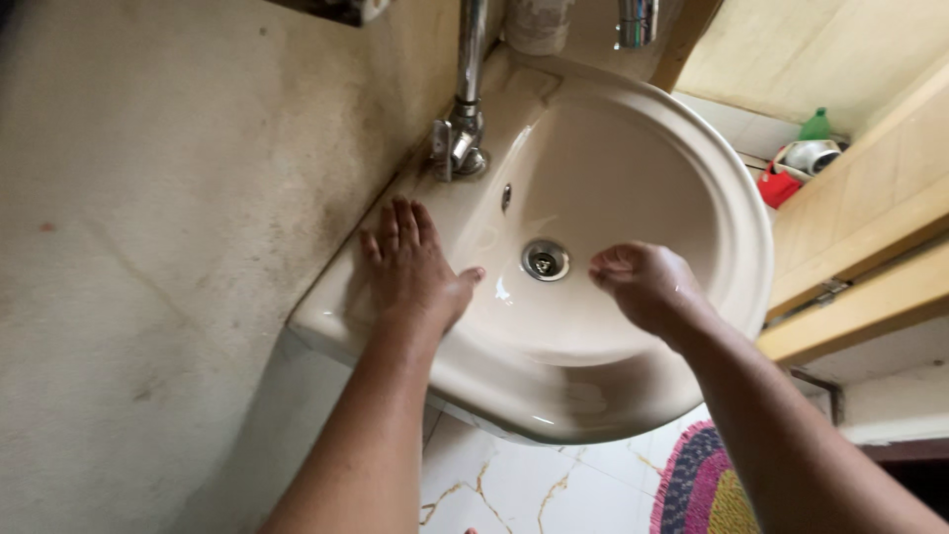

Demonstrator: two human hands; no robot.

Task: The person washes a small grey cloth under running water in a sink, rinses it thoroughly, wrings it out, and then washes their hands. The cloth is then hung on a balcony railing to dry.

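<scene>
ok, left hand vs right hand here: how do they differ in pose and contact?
The left hand lies flat, fingers spread, palm down on the rim of the beige washbasin; the right hand is loosely curled with fingers bunched. The left hand rests beside the wall and below the tap, while the right hand is over the bowl near the drain; whether it touches the bowl is unclear. Both are bare and hold nothing.

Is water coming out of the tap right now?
No, the tap shows no stream, and the basin under it looks free of running water while the left hand lies flat on the rim.
</scene>
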